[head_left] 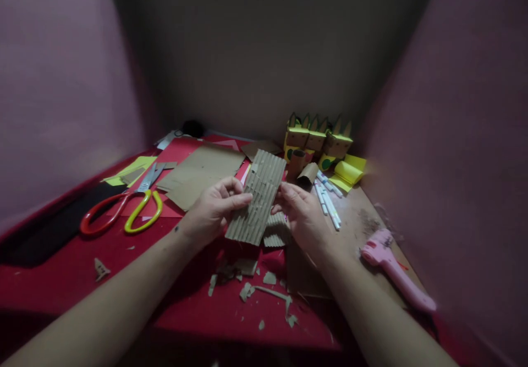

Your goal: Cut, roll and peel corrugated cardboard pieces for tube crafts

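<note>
A rectangular strip of corrugated cardboard [260, 199], its ridges exposed, is held tilted above the table between both hands. My left hand [216, 204] pinches its left edge, thumb lying on the ridged face. At the right edge, my right hand [299, 207] grips it between thumb and fingers; some fingertips are hidden behind. Below it lies a smaller ridged cardboard piece [276, 230], close to my right hand. Torn paper scraps [247, 291] are scattered on the red cloth [190, 301] nearer to me.
Scissors [142, 191] with red and yellow handles and flat cardboard sheets [206, 169] lie left. On the right are a pink glue gun [396, 270], white markers [328, 204], cardboard tubes [307, 174] and yellow paper [348, 171]. Yellow cardboard figures [317, 138] stand behind.
</note>
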Action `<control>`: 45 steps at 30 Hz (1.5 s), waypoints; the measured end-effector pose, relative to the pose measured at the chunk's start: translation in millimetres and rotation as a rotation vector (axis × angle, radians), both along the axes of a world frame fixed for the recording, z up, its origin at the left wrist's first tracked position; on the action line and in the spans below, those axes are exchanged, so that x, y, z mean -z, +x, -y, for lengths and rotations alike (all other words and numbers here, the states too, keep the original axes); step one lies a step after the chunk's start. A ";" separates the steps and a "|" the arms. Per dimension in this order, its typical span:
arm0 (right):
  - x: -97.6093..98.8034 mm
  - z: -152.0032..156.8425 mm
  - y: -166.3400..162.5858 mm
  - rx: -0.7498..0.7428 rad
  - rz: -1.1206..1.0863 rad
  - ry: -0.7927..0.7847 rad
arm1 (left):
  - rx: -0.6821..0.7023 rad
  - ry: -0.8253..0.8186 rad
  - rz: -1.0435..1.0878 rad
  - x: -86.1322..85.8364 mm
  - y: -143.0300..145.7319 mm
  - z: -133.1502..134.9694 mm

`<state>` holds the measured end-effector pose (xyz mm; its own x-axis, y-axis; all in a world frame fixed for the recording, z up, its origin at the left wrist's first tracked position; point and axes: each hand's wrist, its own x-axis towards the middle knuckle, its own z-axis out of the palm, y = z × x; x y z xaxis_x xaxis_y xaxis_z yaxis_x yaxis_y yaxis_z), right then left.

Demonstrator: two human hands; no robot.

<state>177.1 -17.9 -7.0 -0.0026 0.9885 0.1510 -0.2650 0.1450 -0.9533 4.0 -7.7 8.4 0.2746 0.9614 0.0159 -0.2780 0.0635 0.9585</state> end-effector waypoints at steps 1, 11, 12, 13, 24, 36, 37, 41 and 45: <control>-0.7 1.3 -3.2 -0.077 -0.121 -0.055 | 0.056 0.012 -0.049 2.4 2.4 1.8; -1.1 12.5 -8.8 -0.108 -0.242 -0.156 | -0.282 0.706 -0.531 -3.0 2.6 2.0; -1.2 13.3 -8.8 -0.114 -0.228 -0.158 | -0.270 0.765 -0.564 -2.1 2.4 1.3; -1.3 13.9 -8.9 -0.121 -0.217 -0.164 | -0.262 0.829 -0.602 -0.8 2.4 0.6; -0.9 15.9 -7.9 -0.154 -0.101 -0.207 | -0.317 1.559 -1.174 6.4 -1.2 7.8; 2.4 14.0 -5.5 -0.197 -0.067 -0.201 | -0.318 1.500 -1.282 6.8 -0.1 2.6; 2.0 14.0 -5.4 -0.188 -0.069 -0.199 | -0.306 1.473 -1.226 7.5 -1.4 0.9; 0.2 15.2 -5.5 -0.140 -0.012 -0.179 | -0.243 1.386 -1.092 9.7 -6.3 -1.4; -1.3 18.4 -6.7 -0.108 0.108 -0.145 | -0.312 1.463 -1.283 8.3 -5.0 5.9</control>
